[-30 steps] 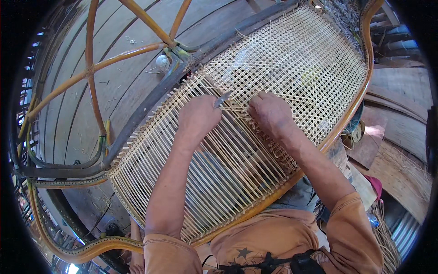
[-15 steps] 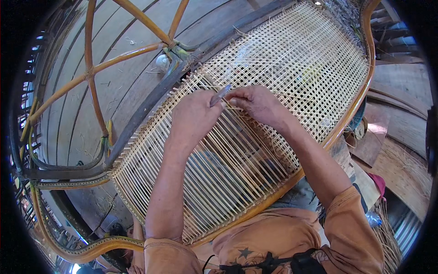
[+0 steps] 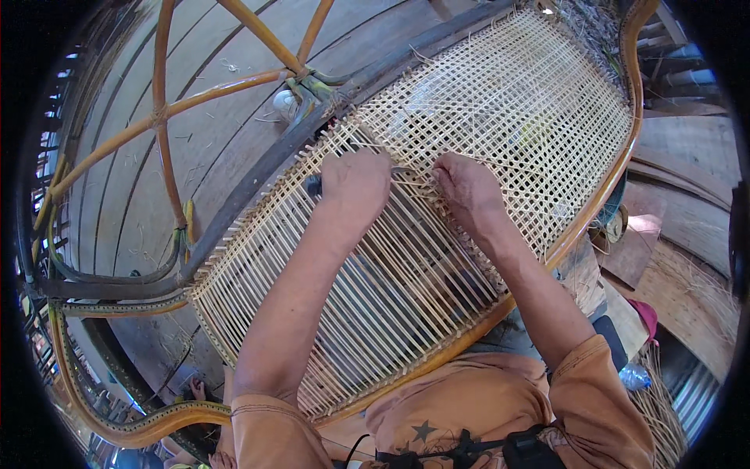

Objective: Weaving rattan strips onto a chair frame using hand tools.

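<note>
A rattan seat panel point(image 3: 312, 258) lies across a curved frame in front of me. Its far right part is a finished-looking open cane weave point(image 3: 500, 109); the nearer left part has only parallel strands. My left hand point(image 3: 358, 186) is closed around an awl-like tool, whose dark handle point(image 3: 313, 185) sticks out on the left and whose thin curved metal tip point(image 3: 403, 170) points right, over the weave's edge. My right hand point(image 3: 471, 190) is closed just right of that tip, low over the woven cane. Whatever its fingers pinch is hidden.
The polished rattan rail point(image 3: 601, 191) runs along the panel's right side. A dark pole point(image 3: 234, 203) borders its left, with bent rattan legs point(image 3: 160, 117) beyond. Loose cane strands point(image 3: 664, 391) and a plastic bottle point(image 3: 635, 377) lie at right. Another person's hand point(image 3: 198, 388) shows at lower left.
My hands have moved apart, the right one rightward and slightly down. The tool in my left hand has turned, so its handle now shows on the left and its tip points right.
</note>
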